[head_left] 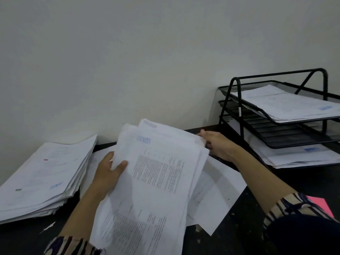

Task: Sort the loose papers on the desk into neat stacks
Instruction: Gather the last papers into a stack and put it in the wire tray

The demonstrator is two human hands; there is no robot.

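Head view: nearest, the left hand [108,173] pinches a sheaf of papers [152,181] with its thumb on top, above the dark counter [239,227]; the right hand [217,144] has its fingers curled round the sheaf's far corner. Beyond, a tall stack [44,177] lies left, a mesh tray rack [276,111] right.

— What can't you make out?

— The print on the held sheaf of papers [156,181] is too blurred to read, and its lower end runs off the bottom edge. The right hand [218,144] has its fingertips tucked behind the sheets.

— And further out?

— The tall paper stack [42,177] is cut by the left edge (its far corner too), and the mesh letter tray [276,129] by the right.
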